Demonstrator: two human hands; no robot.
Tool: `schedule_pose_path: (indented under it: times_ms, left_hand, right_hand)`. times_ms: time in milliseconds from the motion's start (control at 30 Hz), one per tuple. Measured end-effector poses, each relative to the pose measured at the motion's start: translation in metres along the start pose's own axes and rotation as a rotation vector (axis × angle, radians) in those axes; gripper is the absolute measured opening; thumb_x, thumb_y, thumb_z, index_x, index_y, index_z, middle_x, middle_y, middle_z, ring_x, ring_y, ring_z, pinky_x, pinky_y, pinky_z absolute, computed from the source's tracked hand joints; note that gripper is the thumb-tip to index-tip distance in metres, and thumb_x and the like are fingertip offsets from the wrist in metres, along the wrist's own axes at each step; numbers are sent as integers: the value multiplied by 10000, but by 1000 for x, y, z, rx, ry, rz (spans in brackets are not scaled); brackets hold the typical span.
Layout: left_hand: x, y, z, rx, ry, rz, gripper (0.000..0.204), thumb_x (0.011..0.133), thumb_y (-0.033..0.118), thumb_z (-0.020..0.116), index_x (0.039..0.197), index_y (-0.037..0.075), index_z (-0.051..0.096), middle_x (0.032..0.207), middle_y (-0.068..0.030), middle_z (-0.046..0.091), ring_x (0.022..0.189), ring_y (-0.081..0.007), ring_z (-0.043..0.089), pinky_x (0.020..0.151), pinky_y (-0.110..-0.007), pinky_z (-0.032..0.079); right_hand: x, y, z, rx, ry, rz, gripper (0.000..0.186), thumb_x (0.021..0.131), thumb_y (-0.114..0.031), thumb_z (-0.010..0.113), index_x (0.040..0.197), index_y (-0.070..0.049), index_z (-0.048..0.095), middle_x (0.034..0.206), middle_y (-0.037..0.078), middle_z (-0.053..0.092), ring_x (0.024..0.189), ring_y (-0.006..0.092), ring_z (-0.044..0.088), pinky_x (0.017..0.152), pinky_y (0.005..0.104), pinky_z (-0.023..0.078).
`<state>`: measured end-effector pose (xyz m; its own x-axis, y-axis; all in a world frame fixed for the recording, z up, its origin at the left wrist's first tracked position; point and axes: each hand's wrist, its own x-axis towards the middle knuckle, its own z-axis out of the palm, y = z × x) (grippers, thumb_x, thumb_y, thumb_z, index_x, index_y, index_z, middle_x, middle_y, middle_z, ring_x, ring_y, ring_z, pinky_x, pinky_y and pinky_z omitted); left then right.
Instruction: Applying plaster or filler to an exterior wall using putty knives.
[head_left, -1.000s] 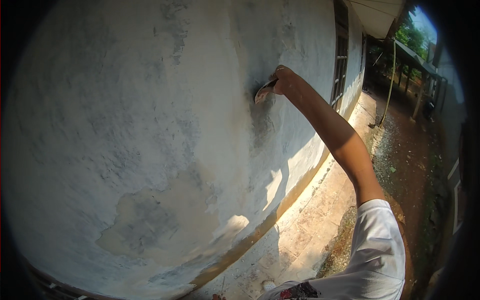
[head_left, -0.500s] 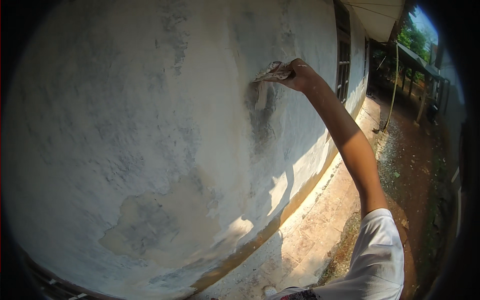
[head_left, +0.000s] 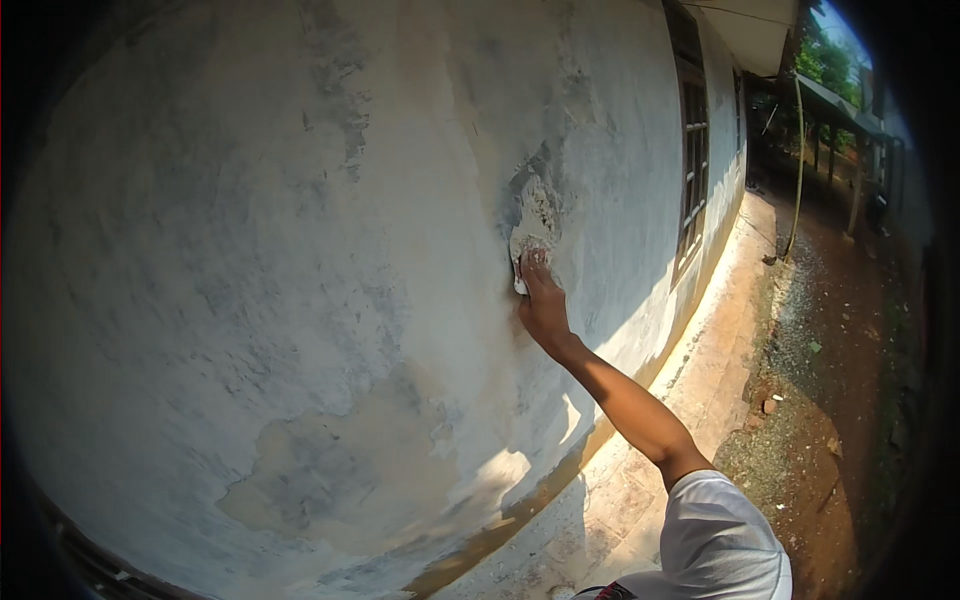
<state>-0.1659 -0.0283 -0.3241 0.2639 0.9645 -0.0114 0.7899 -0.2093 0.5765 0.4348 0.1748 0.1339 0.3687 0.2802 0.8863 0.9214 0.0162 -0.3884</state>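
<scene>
As right grip [head_left: 543, 308] pinches, flat tool [head_left: 520, 283] at fingertips [head_left: 539, 257], against wall [head_left: 250, 210]

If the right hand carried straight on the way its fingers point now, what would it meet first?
Most likely the wall, at the pale, lumpy smear just beyond the right hand. Depth is unclear from this view: the flat tool it holds may be touching the wall there.

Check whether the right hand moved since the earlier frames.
Yes, down: the right hand was above the level of the window's lower end in view, now below it.
</scene>
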Motion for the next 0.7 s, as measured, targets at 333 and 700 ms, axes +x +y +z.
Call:
schedule_pose_path:
  times_ms: [333,700]
  left_hand:
    - [4,2,-15,4,9,-18,432,972,198,638,1314,-48,542,1199,-250,622,1062,-436,588,1003,-428,487]
    - [5,-12,-42,-64,58,-46,404,966,175,645,1294,-39,547,1162,-237,623,1023,-433,585,989,-415,491]
  right_hand:
    - [48,4,-84,321,120,-41,639,779,190,449,1361,-26,599,1331,232,637,1268,397,591,1042,403,513]
    - [-35,20,-32,164,-118,-103,701,718,176,472,1363,-60,613,1358,199,626,1339,402,530,1109,463,473]
